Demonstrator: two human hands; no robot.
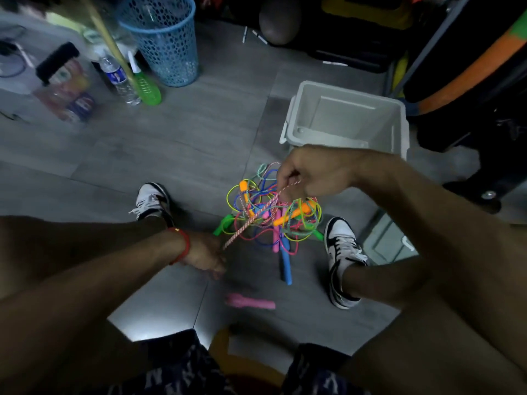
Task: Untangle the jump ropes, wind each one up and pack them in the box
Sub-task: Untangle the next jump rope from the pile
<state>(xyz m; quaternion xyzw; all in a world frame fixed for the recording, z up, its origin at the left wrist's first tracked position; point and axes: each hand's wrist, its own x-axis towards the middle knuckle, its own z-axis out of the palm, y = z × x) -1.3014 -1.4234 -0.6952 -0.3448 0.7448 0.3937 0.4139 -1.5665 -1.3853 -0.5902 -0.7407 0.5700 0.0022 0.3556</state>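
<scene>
Head view, looking down between the knees: the left hand (204, 253) is turned away and motion-blurred, so its fingertips are hard to make out, though its fingers appear curled round the near end of a pink-and-white twisted rope (258, 213). That rope runs taut, up and right, to the right hand (309, 173), whose thumb and forefinger pinch it just above the tangle of jump ropes (273, 215). The tangle hangs under the right hand, its yellow, blue, red and green cords knotted around orange, pink, blue and green handles; which cord belongs to which handle cannot be told. A loose pink handle (251, 302), blurred, lies on the grey tile floor (185, 143) nearer the person. The grey plastic box (346, 118) stands just beyond the right hand. A sneaker (342, 258) sits right of the tangle. A blue mesh basket (161, 41) stands far left.
</scene>
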